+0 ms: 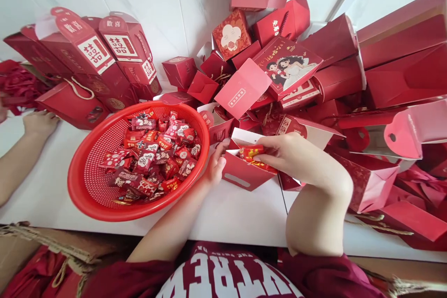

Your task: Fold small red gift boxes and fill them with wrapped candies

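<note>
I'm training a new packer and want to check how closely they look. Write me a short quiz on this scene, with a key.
1. Multiple choice: which of the wearer's hands holds wrapped sweets at the mouth of the open box?
A) left
B) right
C) neither

2. True or false: in the picture, the red basket stands to the right of that box.

3. Short answer: where is the wearer's left hand?

Key:
1. B, the right hand.
2. False; it stands to the left.
3. At the left side of the box.
</note>
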Demonstrator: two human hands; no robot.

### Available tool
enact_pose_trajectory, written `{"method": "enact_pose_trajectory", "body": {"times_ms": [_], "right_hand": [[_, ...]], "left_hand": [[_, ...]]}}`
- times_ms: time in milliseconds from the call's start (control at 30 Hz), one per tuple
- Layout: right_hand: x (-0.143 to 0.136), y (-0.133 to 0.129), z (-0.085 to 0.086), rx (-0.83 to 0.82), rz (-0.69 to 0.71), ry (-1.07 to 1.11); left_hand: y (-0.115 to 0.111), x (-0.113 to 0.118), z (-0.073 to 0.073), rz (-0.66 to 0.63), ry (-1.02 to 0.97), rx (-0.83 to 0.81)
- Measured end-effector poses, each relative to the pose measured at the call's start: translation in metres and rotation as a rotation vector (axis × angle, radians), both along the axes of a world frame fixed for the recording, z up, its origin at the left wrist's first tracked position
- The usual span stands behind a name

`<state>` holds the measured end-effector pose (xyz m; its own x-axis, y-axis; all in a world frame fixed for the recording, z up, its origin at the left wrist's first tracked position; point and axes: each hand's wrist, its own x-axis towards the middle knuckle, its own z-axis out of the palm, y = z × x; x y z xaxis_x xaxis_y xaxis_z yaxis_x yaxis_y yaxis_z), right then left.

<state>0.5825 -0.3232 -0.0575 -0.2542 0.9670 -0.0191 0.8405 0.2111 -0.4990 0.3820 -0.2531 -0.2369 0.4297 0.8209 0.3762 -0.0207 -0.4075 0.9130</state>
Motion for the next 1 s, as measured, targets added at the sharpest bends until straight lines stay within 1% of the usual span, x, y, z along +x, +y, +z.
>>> {"method": "enact_pose_trajectory", "body": {"times_ms": [100, 133, 267, 333, 433, 500, 567, 700, 767, 867, 1000], "right_hand": [[-0.002, 0.003, -0.005, 0.018, 0.021, -0.031], [-0.002, 0.004, -0.006, 0.015, 0.02, -0.031], [-0.003, 0.007, -0.008, 0.013, -0.007, -0.072], [-0.005, 0.007, -0.007, 0.023, 0.038, -0.082], [-0.006, 0.008, -0.005, 0.04, 0.11, -0.039], [-0.007, 0.009, -0.006, 0.06, 0.098, -0.001], [-0.006, 0.009, -0.007, 0.088, 0.051, 0.029], [-0.004, 0.009, -0.01, 0.051, -0.008, 0.002], [-0.003, 0.01, -0.011, 0.03, 0.029, -0.038], [-0.004, 0.011, -0.012, 0.045, 0.09, -0.052], [-0.009, 0.012, -0.009, 0.063, 0.026, -0.011]], "left_hand": [[-0.004, 0.003, -0.003, -0.125, -0.07, -0.031], [-0.005, 0.004, -0.004, -0.14, -0.082, -0.04], [-0.004, 0.003, -0.007, -0.1, -0.085, -0.05], [-0.002, 0.001, -0.007, -0.044, -0.054, -0.043], [0.001, 0.0, -0.005, 0.029, -0.013, -0.054], [0.001, 0.001, -0.004, 0.049, -0.023, -0.1], [0.001, 0.003, -0.003, 0.06, -0.036, -0.147], [-0.002, 0.006, -0.002, 0.027, -0.051, -0.15], [-0.003, 0.007, -0.002, -0.008, -0.054, -0.141], [-0.004, 0.008, -0.003, -0.018, -0.053, -0.143], [-0.005, 0.007, -0.003, -0.042, -0.034, -0.114]]}}
